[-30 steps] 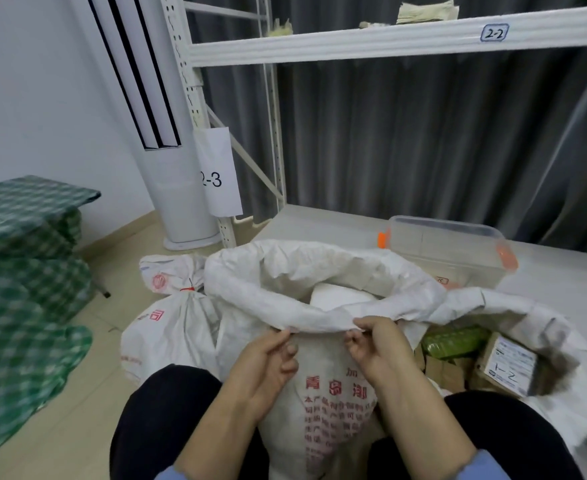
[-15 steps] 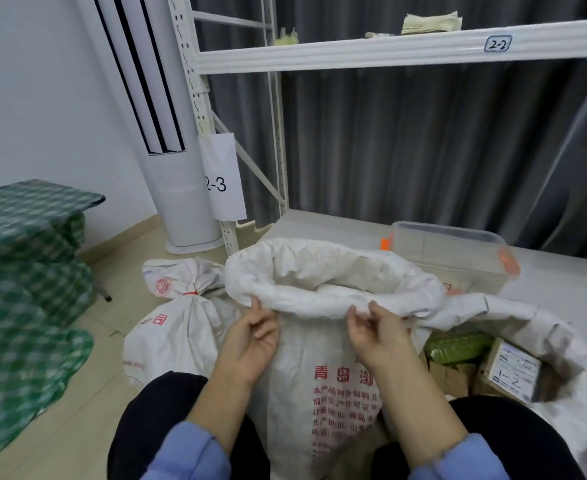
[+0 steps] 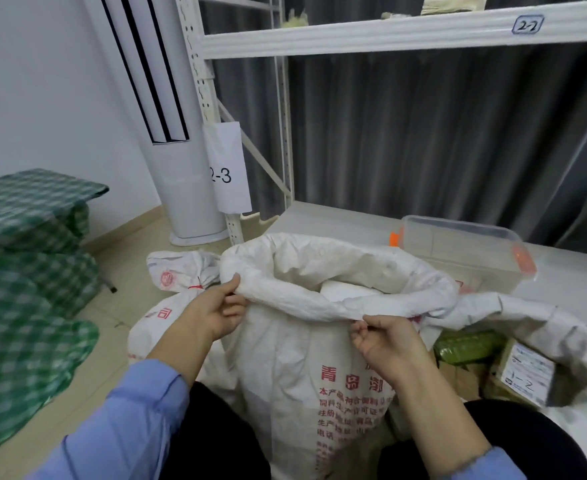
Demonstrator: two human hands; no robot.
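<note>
Left hand (image 3: 212, 315) pinched the rolled rim of the sack (image 3: 295, 368) at its left end. Right hand (image 3: 387, 341) pinched the rim's near edge, fingertips hidden under the fold. The sack stood between both forearms. The rim hid most of its white contents (image 3: 347, 292). Right of the right hand, a box (image 3: 527, 372) was partly covered.

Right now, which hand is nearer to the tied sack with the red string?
Left. The left hand grips the rolled rim of the open sack just beside the tied sack; the right hand pinches that rim farther along, away from it.
</note>
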